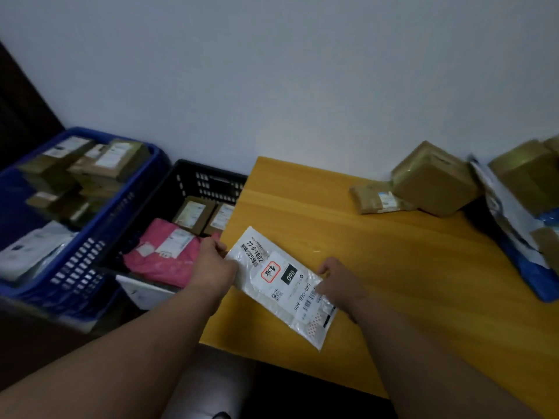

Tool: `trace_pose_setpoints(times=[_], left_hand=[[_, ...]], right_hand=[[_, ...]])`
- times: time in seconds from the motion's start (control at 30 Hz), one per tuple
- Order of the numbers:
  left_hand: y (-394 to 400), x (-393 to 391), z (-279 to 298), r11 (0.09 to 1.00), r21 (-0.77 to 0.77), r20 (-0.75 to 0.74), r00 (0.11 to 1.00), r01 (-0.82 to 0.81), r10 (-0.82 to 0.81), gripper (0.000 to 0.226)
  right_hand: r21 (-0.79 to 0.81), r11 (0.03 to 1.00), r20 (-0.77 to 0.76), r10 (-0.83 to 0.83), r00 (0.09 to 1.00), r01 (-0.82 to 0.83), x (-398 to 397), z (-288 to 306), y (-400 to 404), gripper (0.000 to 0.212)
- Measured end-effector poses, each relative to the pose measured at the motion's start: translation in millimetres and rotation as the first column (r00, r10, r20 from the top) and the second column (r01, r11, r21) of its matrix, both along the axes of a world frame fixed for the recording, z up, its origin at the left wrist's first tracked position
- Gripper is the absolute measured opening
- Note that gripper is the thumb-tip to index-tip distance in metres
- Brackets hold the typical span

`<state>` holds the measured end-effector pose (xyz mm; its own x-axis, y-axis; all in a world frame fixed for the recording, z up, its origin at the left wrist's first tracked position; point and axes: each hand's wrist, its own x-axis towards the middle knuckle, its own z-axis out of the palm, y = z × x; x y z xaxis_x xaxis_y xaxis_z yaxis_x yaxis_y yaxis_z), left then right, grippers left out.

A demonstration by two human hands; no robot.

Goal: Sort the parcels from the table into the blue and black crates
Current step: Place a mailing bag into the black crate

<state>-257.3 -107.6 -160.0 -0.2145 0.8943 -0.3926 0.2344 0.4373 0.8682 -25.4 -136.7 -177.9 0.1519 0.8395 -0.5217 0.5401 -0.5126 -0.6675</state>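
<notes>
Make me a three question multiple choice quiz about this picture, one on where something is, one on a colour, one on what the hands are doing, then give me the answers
1. Where does the pink mailer lie?
A. in the blue crate
B. in the black crate
C. on the table

2. What colour is the table top?
A. yellow
B. white
C. grey

3. How is the white parcel held?
A. by the left hand alone
B. by no hand, lying free
C. by both hands, one at each end

Answers:
1. B: the pink mailer sits inside the black crate, beside two small boxes; the blue crate stands further left.
2. A: the wooden top shows yellow.
3. C: the left hand grips the end near the crates, and the right hand grips the opposite end.
</notes>
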Motion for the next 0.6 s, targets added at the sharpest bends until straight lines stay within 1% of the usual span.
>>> trace_pose_setpoints(times=[0.07, 0.13, 0.2, 0.23, 0.33, 0.37, 0.5, 0.6], left_hand=[[6.5, -38.3, -4.0, 0.999, 0.004, -0.070, 0.997, -0.032, 0.032, 0.031], [10.5, -69.3, -7.4, 0.997, 0.000, -0.122, 0.990, -0.072, 0.071, 0.025], [13.4, -92.8, -9.8, 0.997, 0.003, -0.191, 0.979, -0.078, 0.078, 0.021], [15.2, -102.8, -11.4, 0.996, 0.004, -0.207, 0.975, -0.085, 0.084, 0.021], [25.7, -130.3, -17.2, 0.991, -0.006, -0.191, 0.973, -0.131, 0.128, 0.027], [30.8, -138.9, -19.1, 0.990, -0.018, -0.211, 0.969, -0.138, 0.131, 0.029], [56.5, -169.1, -30.7, 0.992, -0.032, -0.309, 0.945, -0.122, 0.106, 0.028], [79.2, -186.5, -36.7, 0.995, -0.064, -0.344, 0.937, -0.081, 0.055, 0.031]], right_hand=[[0.063, 0.996, 0.051, 0.066, 0.997, -0.069, -38.8, -3.5, 13.0, 0.028], [0.084, 0.988, 0.082, 0.125, 0.989, -0.131, -70.0, -6.4, 24.2, 0.028], [0.088, 0.979, 0.100, 0.175, 0.979, -0.184, -94.5, -7.7, 37.0, 0.027], [0.092, 0.974, 0.107, 0.199, 0.974, -0.209, -105.0, -8.0, 43.9, 0.027], [0.111, 0.957, 0.117, 0.256, 0.960, -0.269, -130.8, -9.6, 67.6, 0.023], [0.117, 0.952, 0.119, 0.268, 0.956, -0.281, -138.6, -10.8, 75.9, 0.023], [0.160, 0.933, 0.123, 0.305, 0.944, -0.322, -168.2, -22.6, 111.0, 0.024], [0.159, 0.913, 0.134, 0.357, 0.924, -0.375, -190.4, -32.3, 141.5, 0.034]])
